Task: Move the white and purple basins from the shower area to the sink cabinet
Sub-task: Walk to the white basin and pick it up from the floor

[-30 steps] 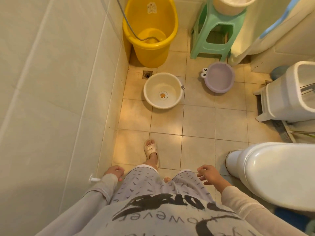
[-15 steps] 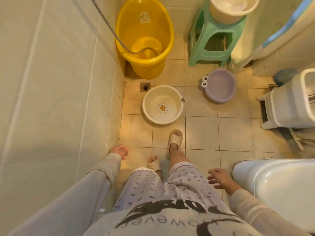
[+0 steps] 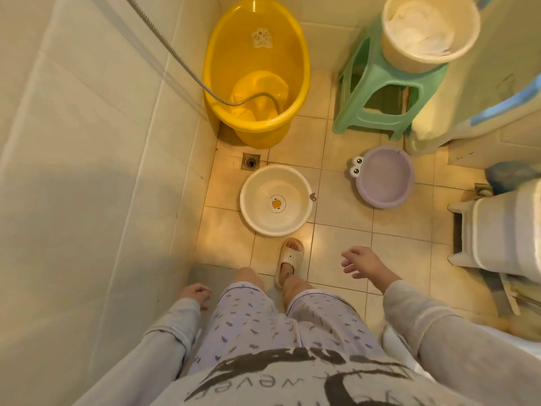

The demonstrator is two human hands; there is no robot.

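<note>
Your right hand hangs empty with fingers spread, right of centre and low in the frame, while your left hand sits loosely curled and empty at lower left beside the tiled wall. Both basins rest on the floor, untouched: the white basin at centre, just ahead of your slippered foot, and the purple basin to its right, well apart from it and near the green stool. The floor tiles look glossy, possibly wet, so stepping or bending quickly could cost you your footing. Your toe is close enough to nudge the white rim. Watch the shower hose draped into the yellow tub as you lean in.
</note>
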